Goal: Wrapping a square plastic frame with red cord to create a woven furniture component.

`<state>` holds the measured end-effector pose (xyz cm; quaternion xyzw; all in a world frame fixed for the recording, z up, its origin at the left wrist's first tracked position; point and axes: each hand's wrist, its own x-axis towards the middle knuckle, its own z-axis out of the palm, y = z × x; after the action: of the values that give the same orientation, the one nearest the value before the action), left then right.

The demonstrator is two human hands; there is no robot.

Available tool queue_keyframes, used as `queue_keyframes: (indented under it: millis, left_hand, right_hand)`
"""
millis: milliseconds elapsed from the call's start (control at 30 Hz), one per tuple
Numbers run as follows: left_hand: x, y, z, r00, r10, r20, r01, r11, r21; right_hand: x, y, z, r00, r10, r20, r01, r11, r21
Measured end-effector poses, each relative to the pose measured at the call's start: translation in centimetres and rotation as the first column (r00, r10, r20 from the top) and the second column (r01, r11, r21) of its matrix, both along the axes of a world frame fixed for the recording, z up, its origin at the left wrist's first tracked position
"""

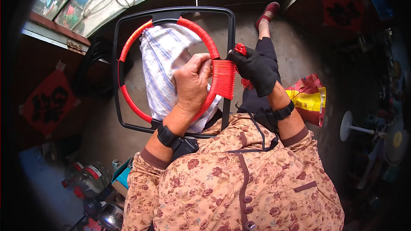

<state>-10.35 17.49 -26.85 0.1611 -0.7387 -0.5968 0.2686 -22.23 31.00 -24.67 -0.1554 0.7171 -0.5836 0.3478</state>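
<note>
My bare left hand (192, 83) has its fingers closed around the red-wrapped ring (128, 45) just beside the tight block of red cord (223, 79), and the black frame (173, 13) stands propped on my lap over a striped cloth (162, 55). My gloved right hand (256, 69) pinches the small red cord bundle (241, 49), fingers together on it, right at the frame's side bar. If that pinch slackens, I judge the last turns could spring loose and overlap, and a slip of my left grip could let the frame twist off my knees.
</note>
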Motion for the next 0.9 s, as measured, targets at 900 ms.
queue_keyframes:
  millis: [900]
  left_hand:
    - [-0.6, -0.3, -0.5, 0.974, -0.224, 0.031, 0.168, 0.807, 0.566]
  right_hand:
    - [-0.8, 3.4, -1.7, 0.962, -0.083, 0.26, 0.144, 0.963, -0.227]
